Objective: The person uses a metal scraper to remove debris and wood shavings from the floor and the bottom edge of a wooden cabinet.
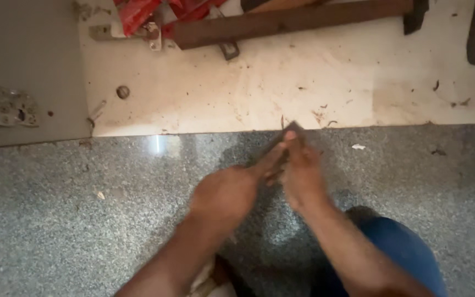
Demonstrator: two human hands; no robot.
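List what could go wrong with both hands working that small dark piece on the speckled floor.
Both hands, left hand and right hand, pinch one small dark piece; motion blur hides its shape, so fingertips could get nicked or pinched. Loose debris such as the round knob on the pale slab could be knelt on.

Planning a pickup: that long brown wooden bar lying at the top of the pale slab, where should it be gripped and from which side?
Grip the long brown bar near its middle, coming from above, fingers across its narrow width. It lies flat and nearly level on the pale slab. Its left end is crowded by red packaging and a small metal bracket, and the right end by a dark piece, so mid-span looks clearest.
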